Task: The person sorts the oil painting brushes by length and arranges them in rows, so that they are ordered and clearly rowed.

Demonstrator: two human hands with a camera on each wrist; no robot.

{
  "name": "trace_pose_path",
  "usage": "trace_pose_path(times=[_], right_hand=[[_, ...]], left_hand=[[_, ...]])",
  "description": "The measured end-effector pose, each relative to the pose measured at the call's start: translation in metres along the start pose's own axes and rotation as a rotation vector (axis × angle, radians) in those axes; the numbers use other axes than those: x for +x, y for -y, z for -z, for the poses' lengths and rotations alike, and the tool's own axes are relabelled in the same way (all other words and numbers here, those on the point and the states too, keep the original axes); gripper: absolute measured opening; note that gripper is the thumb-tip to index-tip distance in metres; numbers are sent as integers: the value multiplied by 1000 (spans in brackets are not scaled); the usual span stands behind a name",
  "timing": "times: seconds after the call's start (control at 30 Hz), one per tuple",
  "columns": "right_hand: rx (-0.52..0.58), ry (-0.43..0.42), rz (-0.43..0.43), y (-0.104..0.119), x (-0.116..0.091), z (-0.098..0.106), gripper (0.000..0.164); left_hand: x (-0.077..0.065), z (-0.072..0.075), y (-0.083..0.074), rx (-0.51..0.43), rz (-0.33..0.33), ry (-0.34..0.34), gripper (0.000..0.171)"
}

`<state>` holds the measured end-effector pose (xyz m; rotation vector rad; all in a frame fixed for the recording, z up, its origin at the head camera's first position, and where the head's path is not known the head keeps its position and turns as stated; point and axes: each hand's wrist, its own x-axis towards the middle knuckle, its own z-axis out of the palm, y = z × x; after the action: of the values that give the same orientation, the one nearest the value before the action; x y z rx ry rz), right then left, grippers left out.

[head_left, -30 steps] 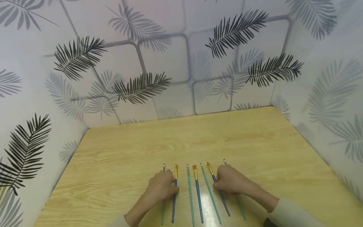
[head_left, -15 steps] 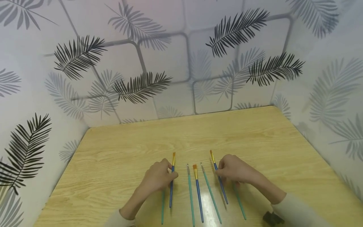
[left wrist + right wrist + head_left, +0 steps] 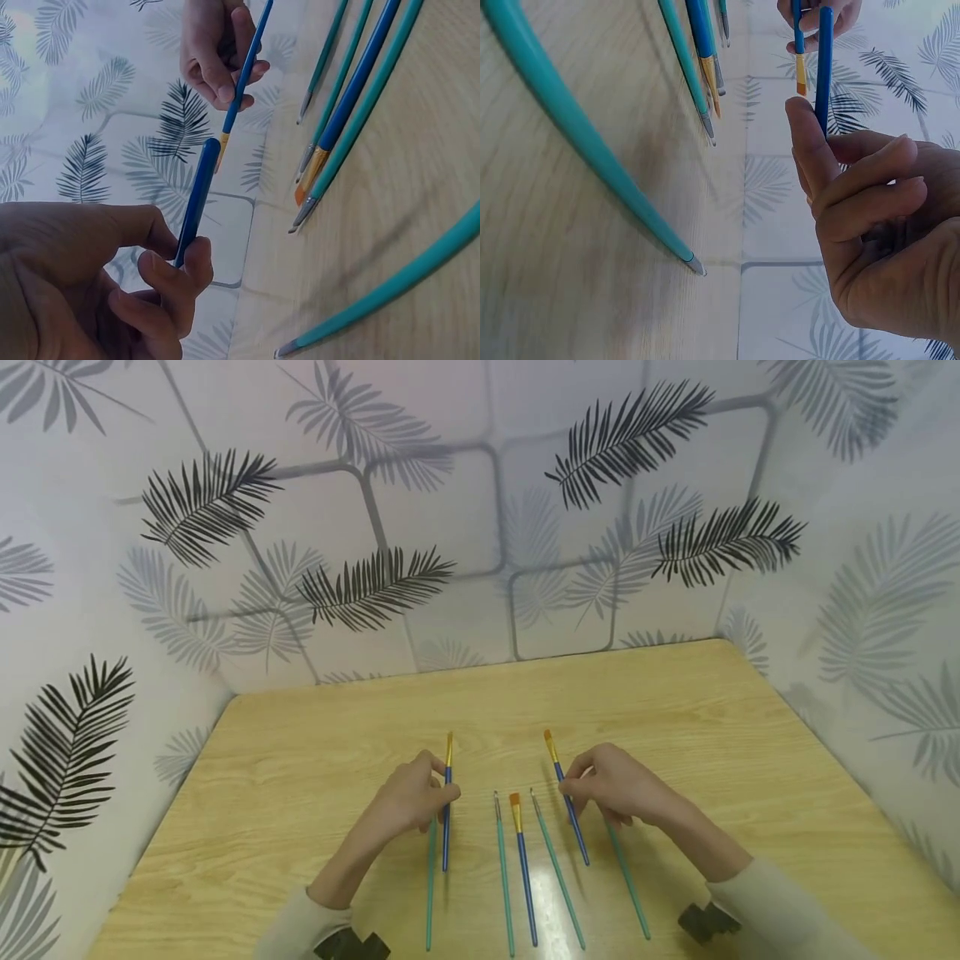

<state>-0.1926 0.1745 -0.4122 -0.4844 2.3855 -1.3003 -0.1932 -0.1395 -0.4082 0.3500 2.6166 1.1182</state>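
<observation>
Head view: since the earlier frames, the left brush (image 3: 446, 843) and right brush (image 3: 577, 831), both blue-handled, had been raised off the wood-grained table (image 3: 300, 760) and carried wallward; they were judged to be parted from the row. Each was pinched at the fingertips by the left hand (image 3: 408, 797) and right hand (image 3: 618, 785). Four slender teal brushes (image 3: 504, 877) and one flat-tipped blue brush (image 3: 525, 881) were left lying.

Left wrist view: a glossy, round-ended handle was shown pinched.

Right wrist view: the same pinch was recorded; a metal ferrule (image 3: 695, 265) was noted below.
</observation>
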Motion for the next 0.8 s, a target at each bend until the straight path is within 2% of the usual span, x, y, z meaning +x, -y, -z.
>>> trace_pose_path(times=[0.23,0.4,0.57,0.8], right_hand=[[47,-22,-10,-2,13,1,30],[71,-51,-33,-1,23,4,28],[130,-66,-42,-2,30,9,30],[171,-49,-42,-1,39,9,33]], left_hand=[[7,10,4,-87,9,55,48],[15,16,9,-79,20,67,51],[25,18,10,-98,22,55,51],[37,22,12,-187,29,19,50]])
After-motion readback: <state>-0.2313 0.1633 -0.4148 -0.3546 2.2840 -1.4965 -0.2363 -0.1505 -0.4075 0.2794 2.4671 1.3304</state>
